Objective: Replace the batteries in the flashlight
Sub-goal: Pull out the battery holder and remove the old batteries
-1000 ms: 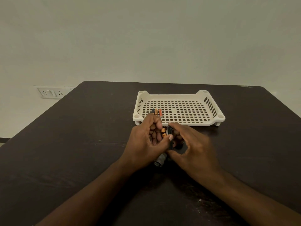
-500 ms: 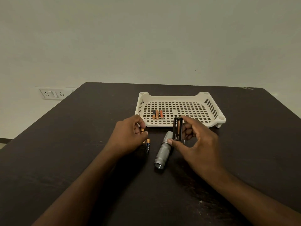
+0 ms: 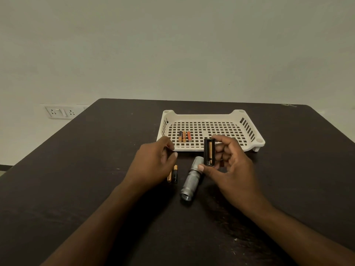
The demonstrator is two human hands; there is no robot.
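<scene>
A silver flashlight body (image 3: pixel 192 179) lies on the dark table between my hands, lens end toward me. My right hand (image 3: pixel 232 169) grips a black battery holder (image 3: pixel 207 153) upright above the flashlight's far end, thumb under it and fingertip on top. One copper-coloured battery shows in the holder. My left hand (image 3: pixel 153 166) hovers just left of the flashlight with fingers loosely curled and nothing in them. Two batteries (image 3: pixel 172 174) lie side by side on the table at its fingertips. Three more batteries (image 3: pixel 184 136) rest in the white tray.
The white perforated tray (image 3: pixel 211 117) stands just beyond my hands, toward the far edge of the table (image 3: pixel 76 179). A wall socket panel (image 3: pixel 57 112) is on the wall at the left.
My hands came apart: the left one moved left and laid two batteries on the table, then let go. The right hand lifted the holder clear, uncovering the flashlight body.
</scene>
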